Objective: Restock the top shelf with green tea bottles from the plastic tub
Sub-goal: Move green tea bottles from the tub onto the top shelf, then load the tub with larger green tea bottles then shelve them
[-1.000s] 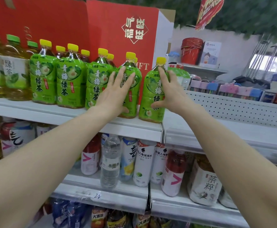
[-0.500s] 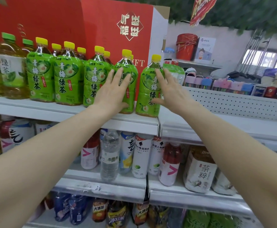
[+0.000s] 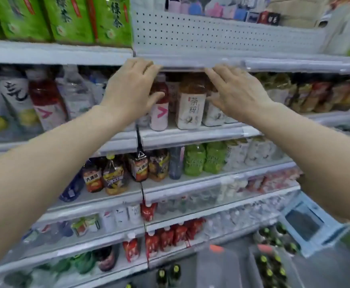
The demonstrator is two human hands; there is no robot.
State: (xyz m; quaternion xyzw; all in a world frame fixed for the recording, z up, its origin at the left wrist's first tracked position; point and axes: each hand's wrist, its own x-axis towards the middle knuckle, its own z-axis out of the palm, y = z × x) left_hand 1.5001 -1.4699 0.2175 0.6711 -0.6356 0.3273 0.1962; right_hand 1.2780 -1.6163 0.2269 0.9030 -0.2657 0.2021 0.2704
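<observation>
Low at the bottom edge, closest to the person, the plastic tub [image 3: 221,269] is blurred. The bottles [image 3: 270,272] in it stand upright, long axis toward the camera, so only the caps show. The tub lies well below both hands, more under the right arm. The left hand [image 3: 132,90] and right hand [image 3: 236,94] hold nothing, fingers loosely spread before the second shelf [image 3: 190,134]. Farther up, the top shelf [image 3: 55,53] carries green tea bottles [image 3: 70,17] — their tops are cut off by the frame.

绿茶 runs down the labels of the green tea bottles [image 3: 111,19] on the top shelf [image 3: 55,53]. One shelf lower, a white-labelled bottle [image 3: 190,107] reads 茶, and a red drink bottle [image 3: 159,111] bears a pink > mark; the other labels are too blurred to read
</observation>
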